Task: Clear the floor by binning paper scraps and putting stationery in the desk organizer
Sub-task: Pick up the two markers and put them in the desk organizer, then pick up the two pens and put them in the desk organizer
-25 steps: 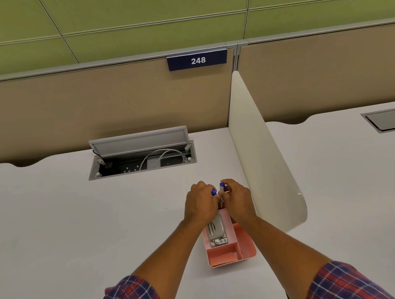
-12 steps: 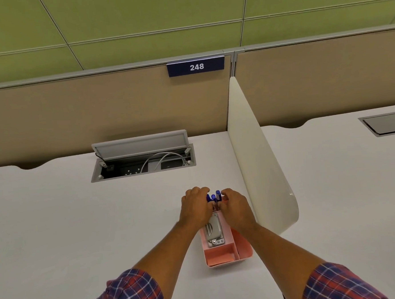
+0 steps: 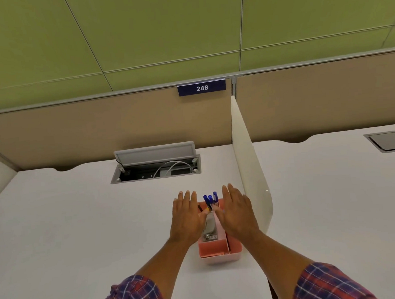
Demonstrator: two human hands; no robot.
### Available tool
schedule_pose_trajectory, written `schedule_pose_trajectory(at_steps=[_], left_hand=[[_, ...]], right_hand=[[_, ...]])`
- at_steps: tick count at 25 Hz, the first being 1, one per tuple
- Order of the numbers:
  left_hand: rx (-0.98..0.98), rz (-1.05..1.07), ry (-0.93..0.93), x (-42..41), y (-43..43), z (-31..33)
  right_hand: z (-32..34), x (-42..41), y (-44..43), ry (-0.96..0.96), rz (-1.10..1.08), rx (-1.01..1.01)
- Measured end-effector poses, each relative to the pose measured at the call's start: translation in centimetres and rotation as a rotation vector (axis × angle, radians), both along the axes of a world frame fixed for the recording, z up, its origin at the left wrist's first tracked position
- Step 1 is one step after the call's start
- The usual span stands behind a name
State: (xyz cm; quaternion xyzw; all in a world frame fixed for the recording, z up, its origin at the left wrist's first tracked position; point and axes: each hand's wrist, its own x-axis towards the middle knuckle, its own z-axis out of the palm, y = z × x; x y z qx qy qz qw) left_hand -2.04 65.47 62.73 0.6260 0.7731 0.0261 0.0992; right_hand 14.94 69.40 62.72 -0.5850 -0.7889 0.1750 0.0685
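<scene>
A pink desk organizer (image 3: 221, 252) stands on the white desk (image 3: 69, 226), close to the divider. Three blue-capped pens (image 3: 210, 200) stand upright in its far compartment. A grey stapler (image 3: 210, 228) lies in the middle compartment. My left hand (image 3: 186, 216) is flat and open just left of the organizer, fingers spread, holding nothing. My right hand (image 3: 237, 210) is flat and open just right of the pens, also holding nothing. Both hands hover over the organizer's sides and hide parts of its rim.
A white curved divider panel (image 3: 251, 169) rises right of the organizer. An open cable hatch (image 3: 156, 167) with a white cable sits at the desk's back. A closed hatch (image 3: 390, 140) lies on the neighbouring desk. A beige partition carries a "248" sign (image 3: 201, 88).
Both hands were closed around the blue pens over the organizer. They have let go and spread apart, and the pens now stand in the far compartment on their own.
</scene>
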Motion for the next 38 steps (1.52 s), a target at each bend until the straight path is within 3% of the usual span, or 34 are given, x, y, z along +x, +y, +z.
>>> schedule_pose_trajectory(at_steps=[9,18,22,29,38], left_hand=[[0.018,0.079,0.035,3.0,-10.3,1.3],[0.047,0.015,0.021,1.3,-22.4,0.4],[0.083,-0.036,-0.010,-0.8,-30.8,-1.0],[0.092,-0.103,-0.093,-3.6,-44.0,-1.7],[0.029,-0.159,-0.075,1.3,-54.1,-3.5]], right_hand=[[-0.7,4.2,-7.3,0.001,0.226,0.029],[-1.3,5.6,-20.5,-0.036,0.113,0.134],[-1.2,4.5,-29.4,-0.142,0.031,0.100],[-0.5,3.0,-44.0,-0.154,-0.053,0.067],[-2.9,7.5,-55.0,-0.216,-0.047,0.023]])
